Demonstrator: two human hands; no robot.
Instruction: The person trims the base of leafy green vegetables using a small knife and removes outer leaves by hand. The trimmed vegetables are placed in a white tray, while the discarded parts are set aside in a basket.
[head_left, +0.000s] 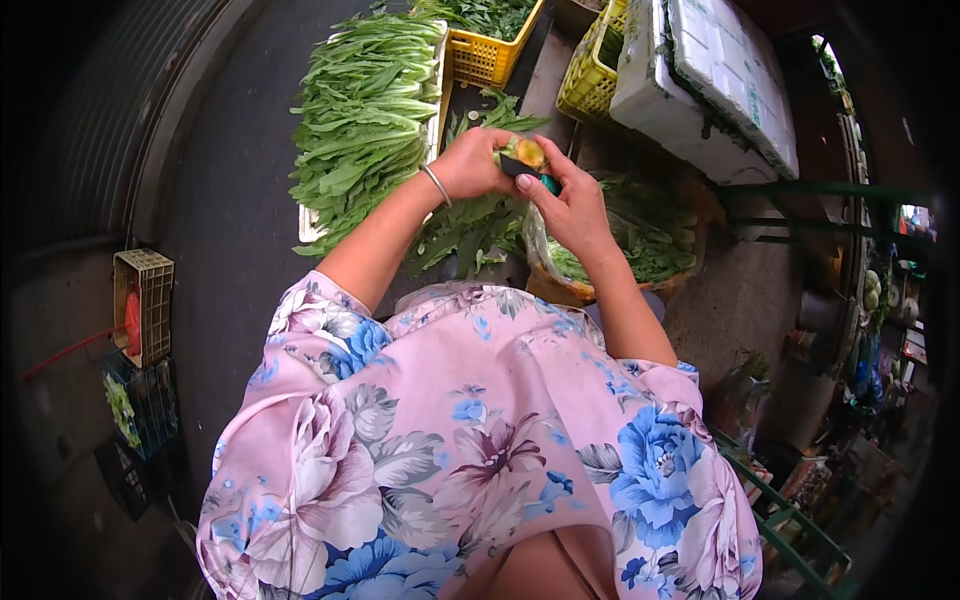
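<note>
My left hand (478, 163), with a metal bangle at its wrist, grips a leafy green vegetable by its stem end (530, 153), whose cut face looks yellow-brown. In my right hand (571, 202) is a small knife with a dark blade (514, 166) and a green handle (550, 184), held against that stem end. Loose long green leaves (472, 232) lie below my hands. To the left, leafy lettuce heads (367, 112) are stacked in rows on a white foam tray (309, 225). An open plastic-lined container (574, 289) to the right holds more greens (652, 240).
Yellow plastic crates (480, 56) (589, 82) stand beyond my hands, one filled with greens. White foam boxes (731, 82) are at the upper right. A green metal frame (795, 191) runs along the right. More crates (154, 307) stand on the far left.
</note>
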